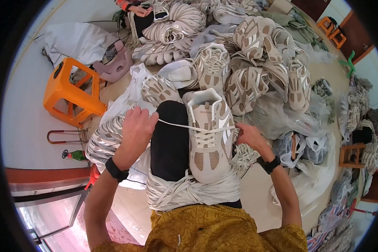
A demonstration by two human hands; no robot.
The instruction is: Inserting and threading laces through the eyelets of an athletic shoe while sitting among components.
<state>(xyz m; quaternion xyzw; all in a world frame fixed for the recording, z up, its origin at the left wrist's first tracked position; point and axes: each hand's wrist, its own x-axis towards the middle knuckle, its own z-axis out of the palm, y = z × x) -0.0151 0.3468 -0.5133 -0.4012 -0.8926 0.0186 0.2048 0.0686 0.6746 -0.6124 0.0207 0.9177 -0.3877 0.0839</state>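
Note:
A beige and white sneaker rests on my lap, toe toward me, partly laced. Its white shoelace runs taut across the upper part of the lacing. My left hand is closed on one end, left of the shoe. At the shoe's right edge, my right hand pinches the other side of the lace. Beside the sneaker on the left lies a black padded form. A thick bundle of white laces lies across my lap, below the shoe.
Piles of similar sneakers spread ahead. An orange stool stands at left, near a pink plastic seat. Plastic-bagged items lie at right. Another person's hand shows at the far top left.

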